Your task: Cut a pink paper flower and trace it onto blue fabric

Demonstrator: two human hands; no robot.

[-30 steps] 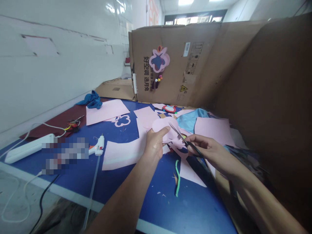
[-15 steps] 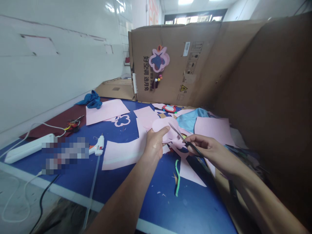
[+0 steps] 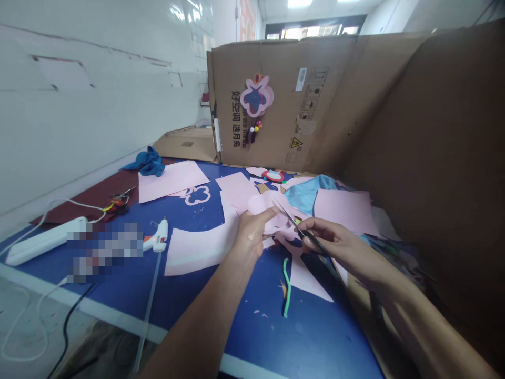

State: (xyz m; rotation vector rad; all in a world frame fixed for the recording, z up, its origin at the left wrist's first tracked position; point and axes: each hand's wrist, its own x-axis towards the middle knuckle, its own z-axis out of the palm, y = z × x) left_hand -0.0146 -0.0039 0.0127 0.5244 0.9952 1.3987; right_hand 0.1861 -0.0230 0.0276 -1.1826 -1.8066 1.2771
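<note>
My left hand (image 3: 251, 231) pinches a pink foam piece (image 3: 263, 204) with rounded lobes, thumb on top, holding it up over the blue table (image 3: 315, 337). My right hand (image 3: 335, 243) grips black-handled scissors (image 3: 294, 223). Their blades point up and left into the pink piece, close to my left thumb. A green pipe cleaner (image 3: 287, 288) lies on the table just below both hands.
Pink sheets (image 3: 197, 246) and offcuts cover the table, with a white glue gun (image 3: 159, 238) and a white power strip (image 3: 43, 244) at left. A large cardboard wall (image 3: 339, 100) with a pink flower ornament (image 3: 256, 96) stands behind and to the right. A blue cloth (image 3: 149, 162) lies far left.
The pink piece in my left hand has tipped lower and flatter. The scissors and my right hand have stayed almost in place.
</note>
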